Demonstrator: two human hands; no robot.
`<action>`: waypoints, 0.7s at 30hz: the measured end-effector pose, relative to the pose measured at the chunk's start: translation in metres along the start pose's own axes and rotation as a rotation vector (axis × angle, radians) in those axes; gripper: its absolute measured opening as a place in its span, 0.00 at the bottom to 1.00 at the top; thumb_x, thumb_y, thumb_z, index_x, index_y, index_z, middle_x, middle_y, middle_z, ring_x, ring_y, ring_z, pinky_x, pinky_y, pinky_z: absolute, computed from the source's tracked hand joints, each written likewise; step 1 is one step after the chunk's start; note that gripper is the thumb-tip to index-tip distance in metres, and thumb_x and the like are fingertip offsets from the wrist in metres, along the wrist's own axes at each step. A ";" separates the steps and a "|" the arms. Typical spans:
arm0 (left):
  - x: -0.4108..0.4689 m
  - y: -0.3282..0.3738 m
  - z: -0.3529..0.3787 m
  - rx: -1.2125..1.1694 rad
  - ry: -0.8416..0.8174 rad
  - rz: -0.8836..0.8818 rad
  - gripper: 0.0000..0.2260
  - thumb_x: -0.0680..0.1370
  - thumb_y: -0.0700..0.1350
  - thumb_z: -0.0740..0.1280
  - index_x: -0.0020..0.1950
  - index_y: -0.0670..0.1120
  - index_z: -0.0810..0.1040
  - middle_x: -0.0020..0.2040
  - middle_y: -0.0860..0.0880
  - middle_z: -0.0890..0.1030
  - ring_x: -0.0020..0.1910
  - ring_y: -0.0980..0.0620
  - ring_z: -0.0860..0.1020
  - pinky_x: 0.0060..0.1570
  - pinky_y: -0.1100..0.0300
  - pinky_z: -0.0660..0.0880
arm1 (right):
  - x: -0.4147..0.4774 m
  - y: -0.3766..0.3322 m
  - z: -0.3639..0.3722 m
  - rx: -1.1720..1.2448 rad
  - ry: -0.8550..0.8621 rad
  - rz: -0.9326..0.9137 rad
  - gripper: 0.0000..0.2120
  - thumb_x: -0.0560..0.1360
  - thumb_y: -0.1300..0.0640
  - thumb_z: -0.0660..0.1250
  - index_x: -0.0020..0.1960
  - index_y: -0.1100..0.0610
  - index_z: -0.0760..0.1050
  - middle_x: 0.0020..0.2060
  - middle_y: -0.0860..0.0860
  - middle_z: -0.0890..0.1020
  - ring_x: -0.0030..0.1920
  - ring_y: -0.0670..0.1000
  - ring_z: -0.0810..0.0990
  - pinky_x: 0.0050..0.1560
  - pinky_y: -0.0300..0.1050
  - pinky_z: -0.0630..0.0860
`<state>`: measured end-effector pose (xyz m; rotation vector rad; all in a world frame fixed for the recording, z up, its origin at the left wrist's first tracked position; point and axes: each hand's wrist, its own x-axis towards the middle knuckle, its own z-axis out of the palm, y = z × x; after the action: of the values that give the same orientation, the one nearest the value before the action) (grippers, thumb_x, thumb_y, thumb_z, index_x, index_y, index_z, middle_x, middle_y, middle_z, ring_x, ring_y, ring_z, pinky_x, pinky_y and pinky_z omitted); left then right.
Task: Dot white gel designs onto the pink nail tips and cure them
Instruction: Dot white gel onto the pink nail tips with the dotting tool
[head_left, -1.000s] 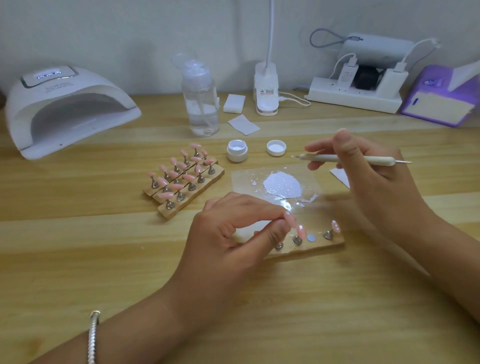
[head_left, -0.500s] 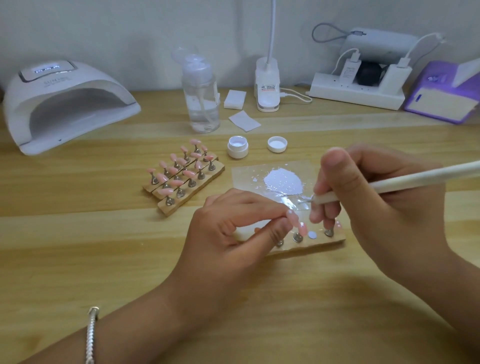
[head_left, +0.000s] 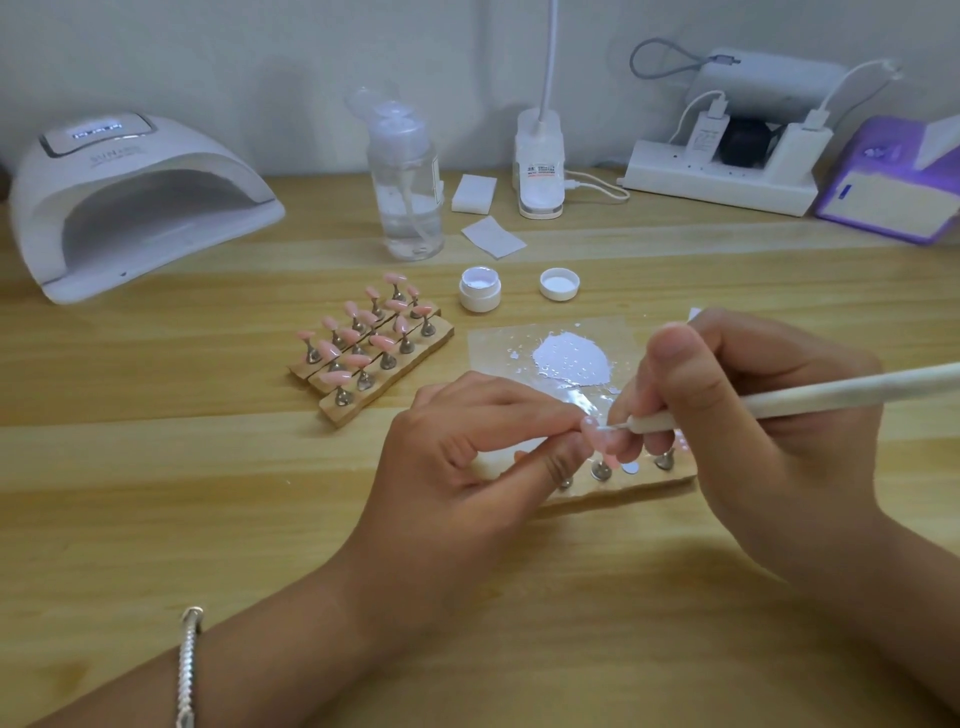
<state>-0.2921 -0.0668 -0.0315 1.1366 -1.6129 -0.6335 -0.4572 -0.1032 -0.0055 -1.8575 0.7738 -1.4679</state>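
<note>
Our left hand (head_left: 467, 441) curls over the near rack (head_left: 623, 492), thumb and forefinger pinching a pink tip (head_left: 592, 435) just above it. Our right hand (head_left: 753, 415) grips the dotting tool (head_left: 805, 397) like a pen, fingers curled round its shaft, and its fine point touches the pinched tip. Just behind lies the white gel (head_left: 571, 358) spread on a clear sheet (head_left: 493, 345). More tips (head_left: 369, 345) stand on racks to the left, with the lamp (head_left: 130, 208) well apart at far left.
</note>
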 end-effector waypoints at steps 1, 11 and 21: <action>0.000 0.000 0.000 0.001 0.000 0.002 0.03 0.74 0.46 0.73 0.46 0.50 0.87 0.44 0.58 0.85 0.48 0.51 0.82 0.52 0.38 0.73 | 0.000 0.000 0.000 -0.004 0.000 -0.004 0.16 0.80 0.55 0.61 0.33 0.54 0.73 0.26 0.43 0.78 0.24 0.48 0.79 0.29 0.34 0.71; 0.000 0.000 0.000 0.006 -0.004 -0.008 0.04 0.74 0.46 0.73 0.46 0.49 0.87 0.43 0.58 0.85 0.49 0.51 0.82 0.52 0.38 0.73 | 0.001 0.001 0.000 -0.033 -0.011 0.004 0.17 0.80 0.55 0.62 0.32 0.56 0.73 0.27 0.44 0.78 0.25 0.46 0.79 0.29 0.32 0.71; 0.001 0.001 0.000 0.017 0.003 0.001 0.04 0.74 0.47 0.73 0.46 0.51 0.87 0.43 0.59 0.85 0.48 0.51 0.82 0.52 0.38 0.73 | 0.001 0.001 0.000 -0.016 -0.025 0.026 0.17 0.79 0.54 0.63 0.32 0.58 0.74 0.27 0.47 0.79 0.25 0.47 0.79 0.28 0.34 0.72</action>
<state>-0.2925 -0.0673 -0.0304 1.1485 -1.6193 -0.6180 -0.4572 -0.1045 -0.0062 -1.8672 0.7970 -1.4230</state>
